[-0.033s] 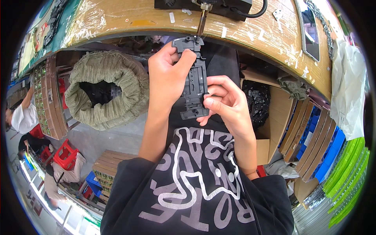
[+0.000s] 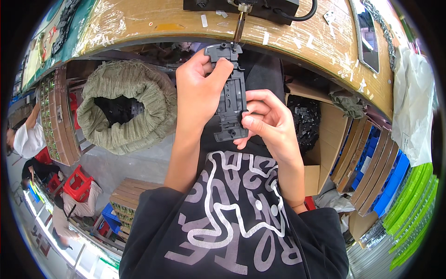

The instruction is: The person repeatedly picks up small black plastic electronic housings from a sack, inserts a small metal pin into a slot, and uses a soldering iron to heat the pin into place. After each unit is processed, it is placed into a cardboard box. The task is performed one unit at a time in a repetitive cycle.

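Observation:
A black moulded plastic part [image 2: 226, 100], long and flat with slots and ribs, is held upright in front of my chest. My left hand [image 2: 200, 79] is closed around its upper left side, the thumb pressed on its face. At the part's lower right edge, my right hand [image 2: 267, 118] is closed, thumb and fingertips at the rim; some fingers are hidden behind it. From above, a metal rod-shaped tool [image 2: 239, 29] with a knurled collar points down, its dark tip at the part's upper right corner. Whether the tip touches cannot be made out.
The tool comes from a black block [image 2: 283, 10] on the wooden bench [image 2: 158, 30], where a phone [image 2: 368, 44] lies to the right. A green cloth sack [image 2: 125, 107] stands at left, and a cardboard box [image 2: 329, 144] with black pieces at right. Other people sit at far left.

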The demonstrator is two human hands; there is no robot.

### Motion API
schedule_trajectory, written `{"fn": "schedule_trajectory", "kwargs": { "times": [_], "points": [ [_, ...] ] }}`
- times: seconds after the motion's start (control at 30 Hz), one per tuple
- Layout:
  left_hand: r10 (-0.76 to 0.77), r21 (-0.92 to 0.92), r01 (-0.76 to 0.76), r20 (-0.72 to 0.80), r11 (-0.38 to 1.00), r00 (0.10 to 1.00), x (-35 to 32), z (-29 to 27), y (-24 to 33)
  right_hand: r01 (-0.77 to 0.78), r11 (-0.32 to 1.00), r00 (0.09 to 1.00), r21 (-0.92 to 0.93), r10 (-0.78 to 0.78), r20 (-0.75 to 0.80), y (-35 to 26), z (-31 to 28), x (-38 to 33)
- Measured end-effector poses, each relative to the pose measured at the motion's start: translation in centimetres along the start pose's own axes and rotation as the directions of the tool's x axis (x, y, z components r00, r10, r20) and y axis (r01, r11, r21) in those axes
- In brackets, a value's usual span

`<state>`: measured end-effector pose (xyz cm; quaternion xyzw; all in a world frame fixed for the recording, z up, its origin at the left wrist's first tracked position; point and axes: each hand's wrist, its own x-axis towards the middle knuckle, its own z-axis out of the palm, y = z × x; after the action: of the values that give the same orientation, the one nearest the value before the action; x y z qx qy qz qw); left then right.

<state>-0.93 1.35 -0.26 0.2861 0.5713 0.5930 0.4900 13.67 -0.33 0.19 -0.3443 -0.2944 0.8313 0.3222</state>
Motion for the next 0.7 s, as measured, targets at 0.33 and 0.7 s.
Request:
{"fn": "schedule_trajectory", "kwargs": {
  "times": [0.33,0.7],
  "points": [
    [-0.003,0.014,0.003,-0.008,1.000,1.000,-0.16,0.18,0.53,0.006,1.000,1.000,0.012,-0.006,0.002,-0.24,0.24,-0.24],
    [-0.029,0.004,0.029,0.003,1.000,1.000,-0.15,0.11,0.74,0.029,1.000,1.000,-0.002,-0.029,-0.007,-0.26,0.39,-0.33]
  ]
}}
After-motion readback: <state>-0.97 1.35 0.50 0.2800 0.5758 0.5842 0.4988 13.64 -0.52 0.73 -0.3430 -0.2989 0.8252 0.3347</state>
